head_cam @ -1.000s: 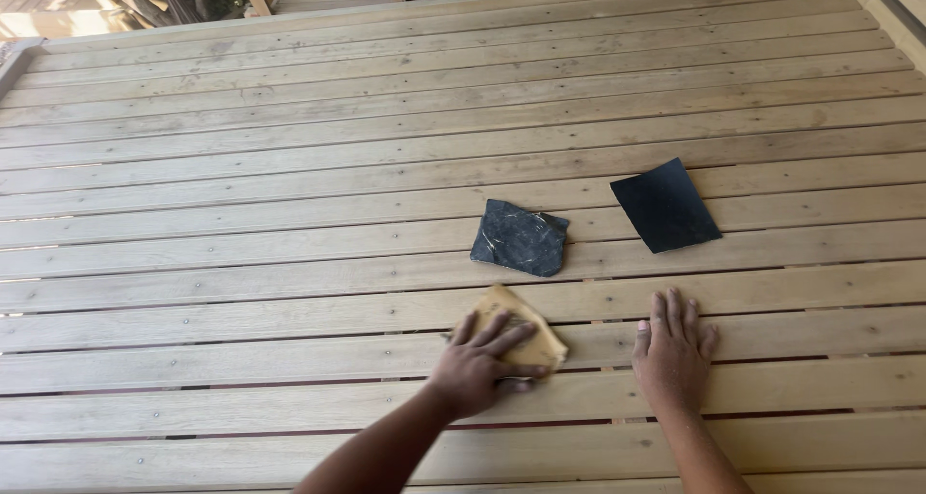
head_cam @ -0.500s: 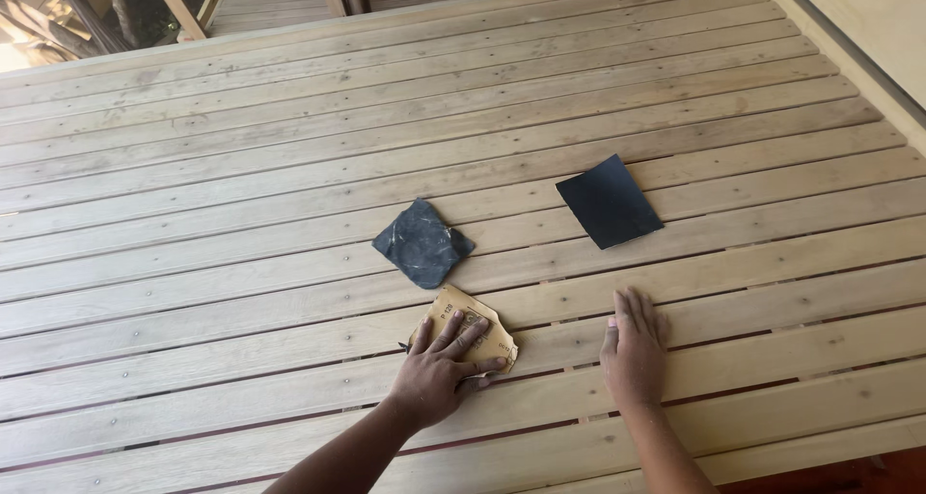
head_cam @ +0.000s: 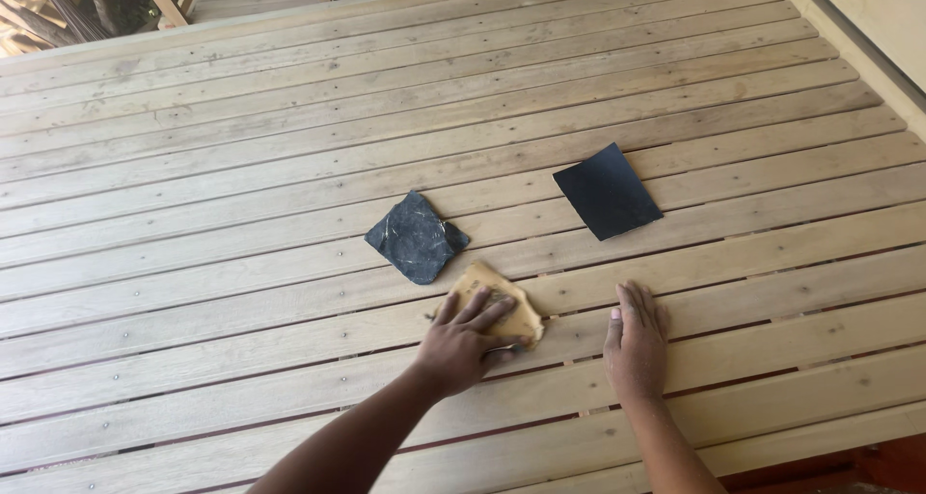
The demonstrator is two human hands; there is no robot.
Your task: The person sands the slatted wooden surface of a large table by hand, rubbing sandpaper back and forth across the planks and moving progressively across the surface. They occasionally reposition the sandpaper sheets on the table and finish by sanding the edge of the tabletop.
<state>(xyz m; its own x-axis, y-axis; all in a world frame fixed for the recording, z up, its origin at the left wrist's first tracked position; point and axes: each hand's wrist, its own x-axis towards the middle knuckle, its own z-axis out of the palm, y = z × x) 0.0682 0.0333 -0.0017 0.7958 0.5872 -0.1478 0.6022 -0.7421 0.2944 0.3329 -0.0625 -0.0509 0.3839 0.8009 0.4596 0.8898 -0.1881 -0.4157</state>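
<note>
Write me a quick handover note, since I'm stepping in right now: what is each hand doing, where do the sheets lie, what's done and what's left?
Left hand: pressed flat on the tan sandpaper sheet, on the wooden deck.
Right hand: palm down on bare boards, holding nothing.
Worn dark sheet: lies just beyond the tan one. Clean black sheet: farther right, untouched.
Done: cannot tell which boards are already sanded.
Left: probably the boards around the hands; judge by feel.

We count three sanding sheets on the wooden deck (head_cam: 241,195): one tan sheet (head_cam: 502,306), one worn, creased dark sheet (head_cam: 417,237) and one flat black sheet (head_cam: 607,191). We see two hands, the left hand (head_cam: 461,344) and the right hand (head_cam: 637,344).
</note>
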